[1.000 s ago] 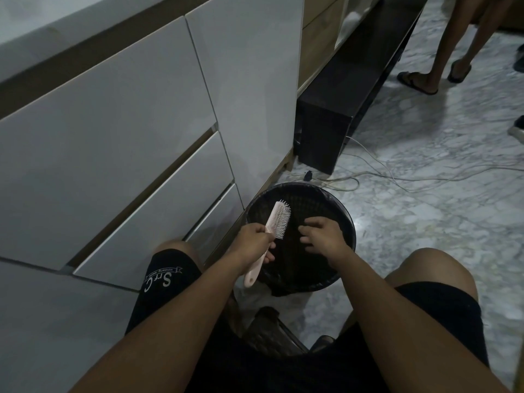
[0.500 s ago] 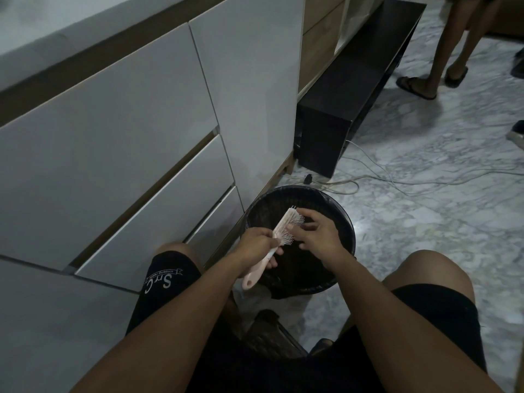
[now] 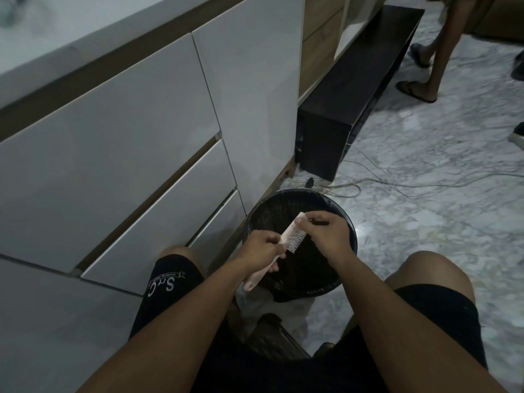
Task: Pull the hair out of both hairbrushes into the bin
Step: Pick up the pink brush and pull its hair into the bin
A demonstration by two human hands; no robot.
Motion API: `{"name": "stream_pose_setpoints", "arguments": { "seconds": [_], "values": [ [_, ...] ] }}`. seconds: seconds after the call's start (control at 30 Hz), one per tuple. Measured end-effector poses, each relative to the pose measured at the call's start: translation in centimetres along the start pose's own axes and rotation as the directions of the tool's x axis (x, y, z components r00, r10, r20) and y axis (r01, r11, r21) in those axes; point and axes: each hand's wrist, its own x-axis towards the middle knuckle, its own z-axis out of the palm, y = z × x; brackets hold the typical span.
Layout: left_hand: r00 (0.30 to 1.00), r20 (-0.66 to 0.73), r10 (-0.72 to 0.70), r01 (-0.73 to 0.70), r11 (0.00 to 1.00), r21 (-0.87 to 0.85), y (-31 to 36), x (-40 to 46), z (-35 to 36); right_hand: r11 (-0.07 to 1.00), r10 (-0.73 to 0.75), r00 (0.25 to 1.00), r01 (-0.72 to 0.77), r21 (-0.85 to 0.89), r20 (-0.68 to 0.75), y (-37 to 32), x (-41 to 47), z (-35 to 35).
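**A:** What sort of room is this?

**B:** A dim room with a pale marble floor (image 3: pixel 425 222) veined in grey. White cabinet drawers (image 3: pixel 141 137) run along the left, and a low black bench (image 3: pixel 354 89) stands farther back against the wall. Loose white cables (image 3: pixel 397 177) trail across the floor beside it. Another person's legs (image 3: pixel 436 52), in sandals, show at the top right.

**B:** The wearer sits low, knees apart, in black shorts (image 3: pixel 170 287).

**A:** And the task?

**B:** A round black bin (image 3: pixel 344 219) stands on the floor between the knees, just beside the drawers. Over its opening, the left hand (image 3: pixel 262 251) is wrapped around the handle of a pink hairbrush (image 3: pixel 292 236), bristles facing right. The right hand (image 3: pixel 326 234) is curled over the brush's head, fingertips pinched together; they may be gripping a dark strand, but the light is too poor to be sure.
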Motion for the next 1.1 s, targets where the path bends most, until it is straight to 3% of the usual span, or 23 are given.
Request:
{"name": "stream_pose_setpoints", "arguments": {
  "seconds": [0.23,0.4,0.6,0.77,0.97,1.1],
  "values": [
    [1.0,0.009,0.006,-0.007,0.999,0.032,0.3,-0.5,0.3,0.999,0.034,0.99,-0.037,-0.016,-0.137,-0.2,0.0,-0.5],
    [0.999,0.002,0.032,-0.032,0.998,0.061,1.2,-0.4,0.1,0.992,0.081,0.994,-0.075,0.102,-0.066,-0.1,0.0,0.0],
    [0.999,0.032,0.011,-0.013,0.998,0.054,1.1,-0.5,-0.5,0.961,0.212,0.956,-0.167,0.219,-0.202,-0.6,0.1,-0.8],
    [1.0,0.001,-0.003,0.003,1.0,0.0,1.7,-0.3,-1.0,0.953,0.166,0.986,-0.166,0.253,0.021,-1.3,-0.7,-0.5],
    [1.0,0.014,-0.013,0.014,0.998,-0.066,1.9,-0.9,-1.7,0.936,0.249,0.957,-0.198,0.29,-0.148,-1.7,-0.6,-0.7],
    [1.0,0.019,-0.015,0.016,0.998,-0.054,2.1,-1.0,-2.4,0.897,0.264,0.964,-0.259,0.357,0.034,-2.5,-0.4,-0.6]
  ]
}}
